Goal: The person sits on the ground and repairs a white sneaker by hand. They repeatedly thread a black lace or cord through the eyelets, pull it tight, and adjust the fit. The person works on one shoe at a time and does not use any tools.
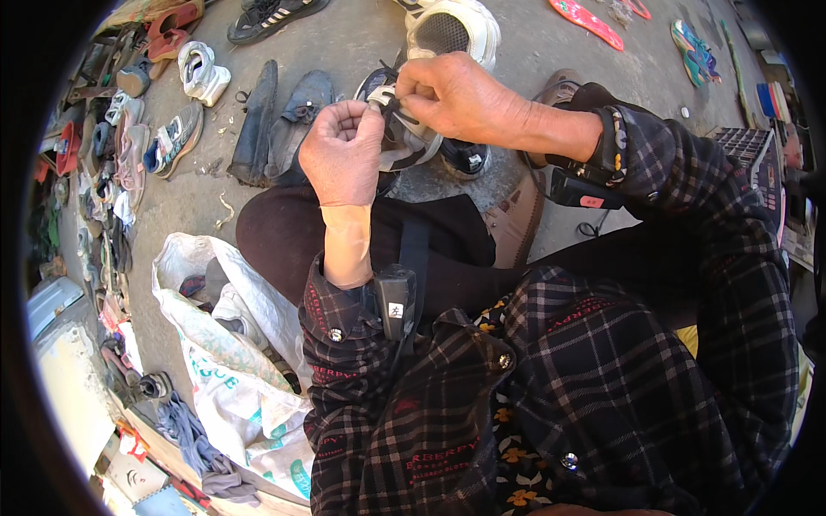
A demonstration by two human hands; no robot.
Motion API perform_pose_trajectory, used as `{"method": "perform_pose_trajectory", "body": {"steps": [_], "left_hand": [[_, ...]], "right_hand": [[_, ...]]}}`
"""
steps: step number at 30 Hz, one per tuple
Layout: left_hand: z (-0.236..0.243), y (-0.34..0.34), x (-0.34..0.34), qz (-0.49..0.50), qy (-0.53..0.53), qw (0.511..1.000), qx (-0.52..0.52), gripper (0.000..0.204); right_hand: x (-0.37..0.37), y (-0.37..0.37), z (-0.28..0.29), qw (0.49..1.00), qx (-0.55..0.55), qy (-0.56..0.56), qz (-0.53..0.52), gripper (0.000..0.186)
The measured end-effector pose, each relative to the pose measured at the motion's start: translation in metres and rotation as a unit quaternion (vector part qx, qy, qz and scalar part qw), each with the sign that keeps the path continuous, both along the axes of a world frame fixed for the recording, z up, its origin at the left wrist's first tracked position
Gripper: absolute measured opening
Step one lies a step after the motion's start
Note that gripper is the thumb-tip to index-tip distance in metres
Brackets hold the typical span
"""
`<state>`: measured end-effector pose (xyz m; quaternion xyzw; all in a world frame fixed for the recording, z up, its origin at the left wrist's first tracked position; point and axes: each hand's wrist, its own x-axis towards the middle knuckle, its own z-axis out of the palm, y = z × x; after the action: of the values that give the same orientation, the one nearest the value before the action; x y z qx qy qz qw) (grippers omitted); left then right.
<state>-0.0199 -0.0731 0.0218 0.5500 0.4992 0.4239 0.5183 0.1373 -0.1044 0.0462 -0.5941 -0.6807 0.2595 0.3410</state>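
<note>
my left hand [342, 153] and right hand [465, 96] each press thumb and fingers together at the dark lace [390, 110] of the pale shoe [415, 139] before my knees; what's between the tips i cannot tell. a slack pinch could lose the lace; lopsided pulling could tip the shoe. dark flats [257, 122] crowd leftward, a big white shoe [452, 33] beyond; floor [619, 82] opens rightward.

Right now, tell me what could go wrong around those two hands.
The left hand and right hand are close together at the dark lace, so it might tangle. The white shoe beside the right hand could get knocked. The open sack, with footwear inside, might spill if bumped.
</note>
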Motion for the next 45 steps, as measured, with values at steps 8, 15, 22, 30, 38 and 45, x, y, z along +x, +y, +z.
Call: {"method": "perform_pose_trajectory", "body": {"steps": [8,15,22,30,38,45], "left_hand": [[0.005,-0.010,0.008,-0.024,0.040,0.999,0.022,0.012],[0.004,-0.008,0.009,-0.012,0.113,0.992,0.051,0.012],[-0.002,-0.007,0.018,-0.007,0.104,0.994,0.039,0.012],[-0.006,-0.007,0.012,-0.033,0.031,0.999,0.001,0.012],[-0.004,-0.010,0.020,0.008,0.083,0.995,0.061,0.011],[-0.010,-0.006,0.026,0.018,0.068,0.992,0.101,0.009]], "right_hand": [[-0.002,-0.003,0.000,1.000,-0.003,0.011,-0.004,0.010],[-0.005,-0.003,-0.003,1.000,0.009,-0.001,-0.008,0.009],[-0.003,-0.002,-0.008,1.000,0.009,0.001,-0.016,0.008],[0.005,0.003,-0.008,0.998,-0.016,0.058,-0.007,0.011],[0.010,0.007,-0.008,0.994,-0.056,0.088,-0.023,0.015],[0.013,0.007,-0.005,0.989,-0.087,0.118,-0.003,0.017]]}}
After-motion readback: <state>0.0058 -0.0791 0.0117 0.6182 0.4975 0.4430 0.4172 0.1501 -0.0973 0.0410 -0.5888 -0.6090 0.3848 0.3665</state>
